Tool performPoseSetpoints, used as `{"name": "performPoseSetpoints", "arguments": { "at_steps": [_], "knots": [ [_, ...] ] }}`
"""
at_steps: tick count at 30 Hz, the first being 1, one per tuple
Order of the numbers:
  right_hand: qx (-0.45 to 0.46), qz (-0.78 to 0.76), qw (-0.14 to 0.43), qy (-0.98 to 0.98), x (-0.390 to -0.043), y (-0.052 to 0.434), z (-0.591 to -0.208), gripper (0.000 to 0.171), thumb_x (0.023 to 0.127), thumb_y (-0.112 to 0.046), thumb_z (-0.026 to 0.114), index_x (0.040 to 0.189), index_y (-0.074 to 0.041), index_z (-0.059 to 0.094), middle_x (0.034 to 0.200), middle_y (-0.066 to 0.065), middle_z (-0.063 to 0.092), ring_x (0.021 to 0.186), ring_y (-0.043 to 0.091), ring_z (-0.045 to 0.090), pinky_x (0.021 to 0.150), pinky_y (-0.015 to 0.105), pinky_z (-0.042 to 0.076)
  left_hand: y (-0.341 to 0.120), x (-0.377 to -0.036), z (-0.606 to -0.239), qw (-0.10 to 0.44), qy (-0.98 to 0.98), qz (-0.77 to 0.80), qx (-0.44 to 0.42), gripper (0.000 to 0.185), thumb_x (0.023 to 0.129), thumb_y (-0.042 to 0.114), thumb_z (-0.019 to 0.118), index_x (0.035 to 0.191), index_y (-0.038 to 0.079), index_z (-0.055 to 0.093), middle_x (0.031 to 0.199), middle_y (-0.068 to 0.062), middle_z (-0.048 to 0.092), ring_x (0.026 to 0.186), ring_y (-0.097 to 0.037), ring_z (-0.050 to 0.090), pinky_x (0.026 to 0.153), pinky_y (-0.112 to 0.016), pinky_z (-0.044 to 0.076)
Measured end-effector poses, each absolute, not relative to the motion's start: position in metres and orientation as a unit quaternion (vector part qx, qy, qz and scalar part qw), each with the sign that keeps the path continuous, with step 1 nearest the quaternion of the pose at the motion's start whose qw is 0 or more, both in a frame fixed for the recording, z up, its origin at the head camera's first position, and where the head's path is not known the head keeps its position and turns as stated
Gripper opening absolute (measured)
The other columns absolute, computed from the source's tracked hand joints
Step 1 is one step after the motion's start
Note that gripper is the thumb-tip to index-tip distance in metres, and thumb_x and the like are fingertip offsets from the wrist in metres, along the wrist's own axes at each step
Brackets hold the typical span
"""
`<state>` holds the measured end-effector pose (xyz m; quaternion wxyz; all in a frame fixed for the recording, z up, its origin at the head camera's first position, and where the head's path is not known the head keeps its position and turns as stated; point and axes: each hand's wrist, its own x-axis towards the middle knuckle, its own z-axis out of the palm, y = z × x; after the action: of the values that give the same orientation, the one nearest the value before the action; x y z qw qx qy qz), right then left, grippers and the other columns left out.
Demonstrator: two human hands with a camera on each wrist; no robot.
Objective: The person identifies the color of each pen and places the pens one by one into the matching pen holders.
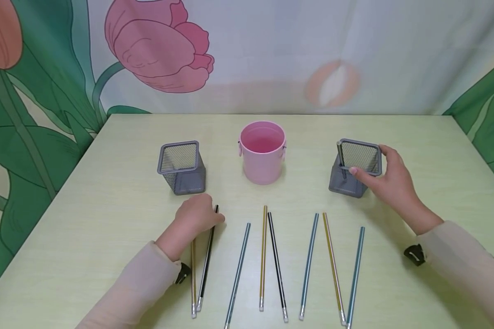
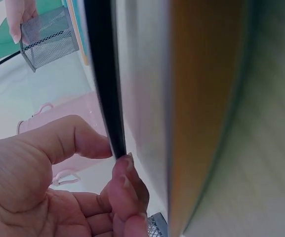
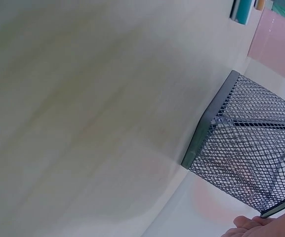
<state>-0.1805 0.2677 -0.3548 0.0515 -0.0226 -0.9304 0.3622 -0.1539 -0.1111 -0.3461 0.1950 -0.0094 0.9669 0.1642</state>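
Observation:
My left hand lies on the table and pinches the far tip of a black pencil between thumb and fingers. The black pencil lies flat, with a gold pencil right beside it, partly under my wrist. My right hand grips the rim of the right grey mesh holder, thumb on the near side and fingers on the far corner. A grey pencil stands inside that holder. In the right wrist view the mesh holder fills the right side, above my fingertips.
A pink bucket stands at the middle of the pale green table, and a second grey mesh holder to its left. Several teal, gold and black pencils lie in a row along the near edge. A floral backdrop closes off the back.

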Motion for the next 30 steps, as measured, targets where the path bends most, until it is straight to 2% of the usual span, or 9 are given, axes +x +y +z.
{"name": "performPoseSetpoints", "arguments": {
  "at_steps": [23, 30],
  "knots": [
    [-0.023, 0.362, 0.054, -0.930, -0.1809, 0.2677, -0.3555, 0.091, 0.087, -0.043, 0.064, 0.147, 0.006, 0.017, 0.148, 0.031, 0.026, 0.134, 0.048, 0.028, 0.103, 0.064, 0.029, -0.1119, -0.1539, -0.3440, 0.177, 0.965, 0.191, -0.027, 0.028, 0.077, 0.023, 0.064, 0.063, 0.010, 0.044, 0.060, 0.001, 0.035, 0.052, -0.014, 0.035, 0.044, -0.024, 0.026],
    [-0.023, 0.365, 0.055, -0.929, -0.1807, 0.2681, -0.3560, 0.091, 0.088, -0.044, 0.063, 0.147, 0.006, 0.016, 0.147, 0.031, 0.027, 0.133, 0.048, 0.029, 0.103, 0.065, 0.029, -0.1116, -0.1518, -0.3389, 0.176, 0.963, 0.201, -0.027, 0.034, 0.077, 0.024, 0.064, 0.056, 0.013, 0.040, 0.053, 0.004, 0.031, 0.048, -0.012, 0.032, 0.043, -0.023, 0.025]
  ]
}}
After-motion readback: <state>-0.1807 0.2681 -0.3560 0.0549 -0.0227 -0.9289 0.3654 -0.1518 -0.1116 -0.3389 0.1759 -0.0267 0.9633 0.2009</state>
